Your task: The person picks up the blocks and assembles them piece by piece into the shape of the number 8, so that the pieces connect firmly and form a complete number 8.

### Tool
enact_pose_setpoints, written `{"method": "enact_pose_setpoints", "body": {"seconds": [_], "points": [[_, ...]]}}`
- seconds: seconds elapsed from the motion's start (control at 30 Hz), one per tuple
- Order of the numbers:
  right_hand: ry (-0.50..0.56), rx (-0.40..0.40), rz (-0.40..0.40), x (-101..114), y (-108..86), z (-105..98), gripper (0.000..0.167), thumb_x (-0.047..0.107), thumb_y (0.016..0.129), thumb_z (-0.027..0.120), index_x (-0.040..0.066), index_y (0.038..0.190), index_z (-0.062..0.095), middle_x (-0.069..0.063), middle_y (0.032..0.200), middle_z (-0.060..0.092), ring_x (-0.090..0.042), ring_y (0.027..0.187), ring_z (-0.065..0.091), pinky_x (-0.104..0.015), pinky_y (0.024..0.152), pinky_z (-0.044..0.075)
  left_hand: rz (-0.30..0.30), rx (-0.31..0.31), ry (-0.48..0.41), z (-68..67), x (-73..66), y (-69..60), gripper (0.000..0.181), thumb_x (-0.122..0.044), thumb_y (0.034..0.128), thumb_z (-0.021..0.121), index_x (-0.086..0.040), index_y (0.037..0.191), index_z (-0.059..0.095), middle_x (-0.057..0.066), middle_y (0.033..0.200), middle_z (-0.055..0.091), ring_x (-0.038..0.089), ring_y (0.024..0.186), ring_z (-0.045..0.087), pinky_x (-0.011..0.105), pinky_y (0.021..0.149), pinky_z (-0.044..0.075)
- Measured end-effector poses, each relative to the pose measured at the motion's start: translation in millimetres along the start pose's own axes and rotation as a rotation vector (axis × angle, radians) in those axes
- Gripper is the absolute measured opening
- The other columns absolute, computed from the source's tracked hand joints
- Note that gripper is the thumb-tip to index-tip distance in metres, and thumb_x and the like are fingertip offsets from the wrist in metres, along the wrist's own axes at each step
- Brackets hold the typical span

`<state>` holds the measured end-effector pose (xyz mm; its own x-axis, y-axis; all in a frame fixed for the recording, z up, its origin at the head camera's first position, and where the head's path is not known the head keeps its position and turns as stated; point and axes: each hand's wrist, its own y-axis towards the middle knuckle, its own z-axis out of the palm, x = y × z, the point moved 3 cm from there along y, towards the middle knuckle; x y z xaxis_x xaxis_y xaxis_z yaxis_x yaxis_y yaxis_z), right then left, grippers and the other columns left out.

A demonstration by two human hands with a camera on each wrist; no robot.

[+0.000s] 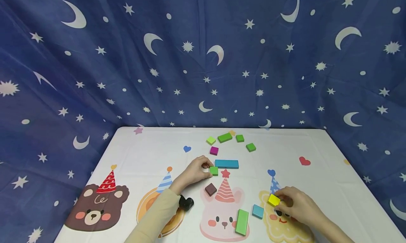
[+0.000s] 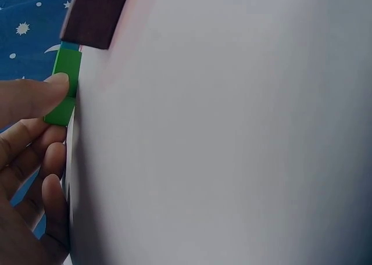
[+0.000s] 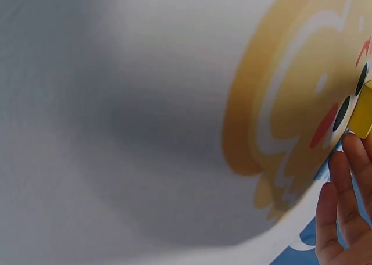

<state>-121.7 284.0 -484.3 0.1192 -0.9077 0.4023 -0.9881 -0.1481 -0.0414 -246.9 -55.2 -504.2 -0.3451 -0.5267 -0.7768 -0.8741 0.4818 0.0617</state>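
My left hand point(image 1: 196, 171) pinches a small green block point(image 1: 214, 171) between thumb and fingers, at the left end of a long blue block point(image 1: 226, 164). In the left wrist view the thumb lies across this green block point(image 2: 69, 67), near a dark brown block point(image 2: 96, 15). Farther right, my right hand point(image 1: 298, 205) holds a yellow block point(image 1: 274, 200) by the fingertips over the printed yellow figure. Only part of the yellow block point(image 3: 363, 111) shows in the right wrist view, at its right edge. A small blue block point(image 1: 258, 211) lies left of that hand.
A long light-green block point(image 1: 242, 222) lies near the front. Toward the back are a magenta block point(image 1: 214, 151), a lime block point(image 1: 210, 140), a longer green block point(image 1: 225, 138) and two small green blocks point(image 1: 240, 138). The white printed tablecloth point(image 1: 142, 147) meets a blue starry curtain point(image 1: 203, 77) behind.
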Motion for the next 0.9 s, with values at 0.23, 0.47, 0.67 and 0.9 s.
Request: {"method": "enact_pose_setpoints", "body": {"seconds": [0.23,0.47,0.67,0.9], "points": [[-0.029,-0.036,-0.022,0.2,0.5,2.9,0.035,0.038,0.067,0.085,0.025,0.096,0.07,0.017,0.083,0.06,0.0,0.076,0.047,-0.023,0.071,0.047,0.011,-0.003,-0.005,0.2,0.9,-1.1,0.024,-0.006,0.0758,0.078,-0.005,0.097,0.068,0.008,0.093,0.061,0.019,0.087,0.056,0.025,0.078,0.046],[-0.028,-0.007,0.012,0.3,0.5,5.6,0.038,0.042,0.066,0.084,0.025,0.097,0.07,0.015,0.085,0.061,-0.003,0.077,0.048,-0.023,0.073,0.049,0.015,-0.002,0.004,0.2,1.7,-1.0,0.023,-0.006,0.0759,0.077,-0.006,0.097,0.068,0.007,0.092,0.061,0.017,0.086,0.055,0.023,0.077,0.045],[-0.019,-0.008,0.015,1.2,0.1,5.9,0.037,0.04,0.067,0.084,0.025,0.097,0.07,0.015,0.085,0.061,-0.003,0.077,0.048,-0.023,0.073,0.049,0.002,-0.005,0.004,0.0,0.9,-1.2,0.023,-0.007,0.0758,0.077,-0.006,0.096,0.068,0.005,0.092,0.06,0.016,0.086,0.055,0.022,0.077,0.045],[-0.023,-0.041,-0.026,1.7,1.1,5.0,0.033,0.033,0.068,0.085,0.024,0.097,0.07,0.017,0.083,0.058,0.0,0.075,0.046,-0.02,0.07,0.048,0.004,-0.007,0.006,0.3,-0.4,-1.0,0.023,-0.006,0.0759,0.077,-0.006,0.096,0.067,0.006,0.092,0.06,0.016,0.085,0.054,0.022,0.077,0.045]]}}
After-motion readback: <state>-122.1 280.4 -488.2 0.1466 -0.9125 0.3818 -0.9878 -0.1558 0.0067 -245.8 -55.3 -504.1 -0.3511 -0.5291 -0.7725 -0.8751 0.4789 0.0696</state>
